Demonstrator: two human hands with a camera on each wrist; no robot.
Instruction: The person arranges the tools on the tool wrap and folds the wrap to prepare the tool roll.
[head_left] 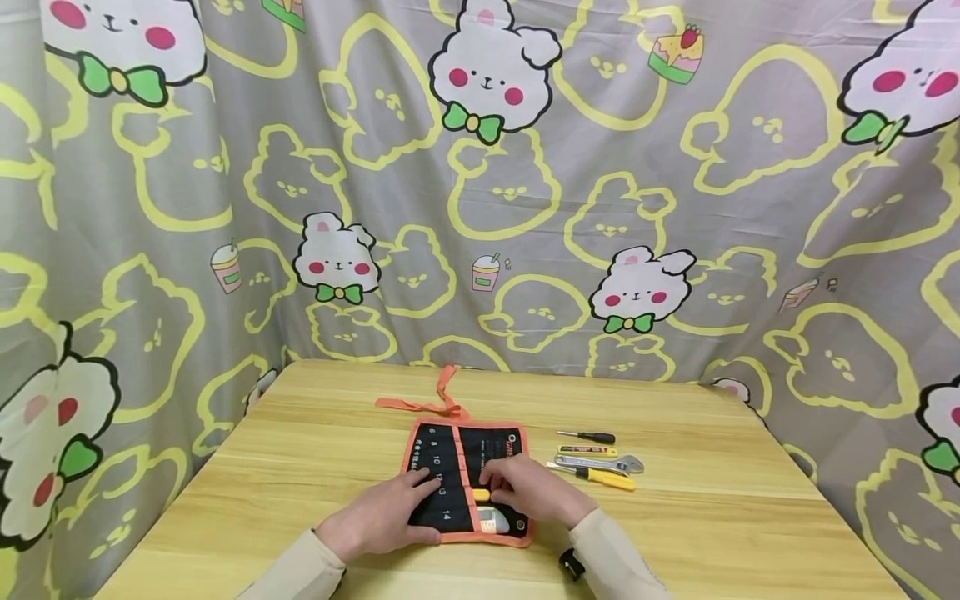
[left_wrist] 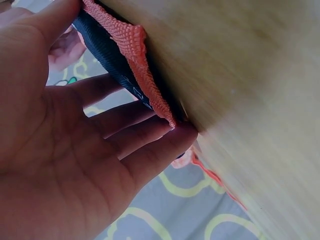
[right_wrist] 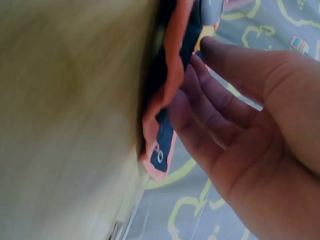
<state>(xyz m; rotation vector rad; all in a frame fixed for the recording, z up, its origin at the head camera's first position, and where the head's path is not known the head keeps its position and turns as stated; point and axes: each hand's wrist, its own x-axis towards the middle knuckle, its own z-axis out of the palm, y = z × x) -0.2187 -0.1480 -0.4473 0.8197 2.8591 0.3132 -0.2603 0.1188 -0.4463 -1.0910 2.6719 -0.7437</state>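
Observation:
A black tool pouch [head_left: 437,450] with orange edging and numbered pockets lies unfolded on the table. My left hand [head_left: 386,510] rests on its left side, fingers spread; in the left wrist view those fingers touch the orange edging [left_wrist: 142,75]. Over the right half is my right hand [head_left: 532,492], its thumb at the end of a yellow handle [head_left: 481,495] that sticks out of a pocket. The right wrist view shows a gap between thumb and fingers. A grey tool with a white label [head_left: 492,521] sits in the nearest pocket.
Right of the pouch lie a small black-handled screwdriver [head_left: 596,437], a yellow labelled tool [head_left: 587,451], an adjustable wrench [head_left: 630,464] and a yellow-handled screwdriver [head_left: 611,479]. Orange ties [head_left: 446,404] trail behind the pouch. A patterned curtain [head_left: 517,217] surrounds the wooden table [head_left: 300,450].

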